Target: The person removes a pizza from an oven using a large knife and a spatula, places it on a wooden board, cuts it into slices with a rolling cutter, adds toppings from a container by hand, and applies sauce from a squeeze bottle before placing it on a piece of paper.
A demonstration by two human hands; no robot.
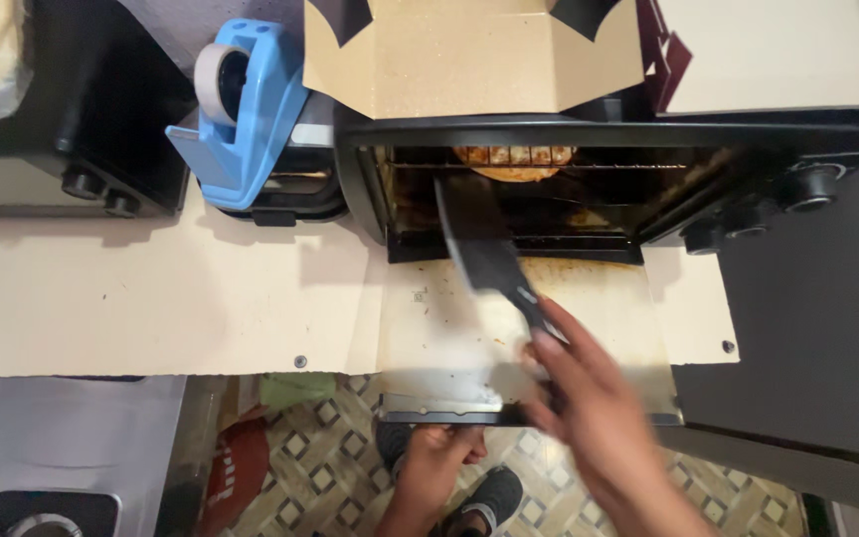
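My right hand (599,403) grips the handle of a black spatula (484,249). Its blade reaches into the open toaster oven (608,134). A flat piece of food (515,161) with grill marks lies on the wire rack inside, just beyond the blade's tip. My left hand (439,452) sits under the front edge of the lowered oven door (449,338), fingers at the door's handle. The right hand is blurred.
A blue tape dispenser (241,109) stands left of the oven. An open cardboard box (469,55) rests on top of the oven. A black appliance (62,149) is at far left. A cream counter (151,298) runs across, with patterned floor tiles (330,467) below.
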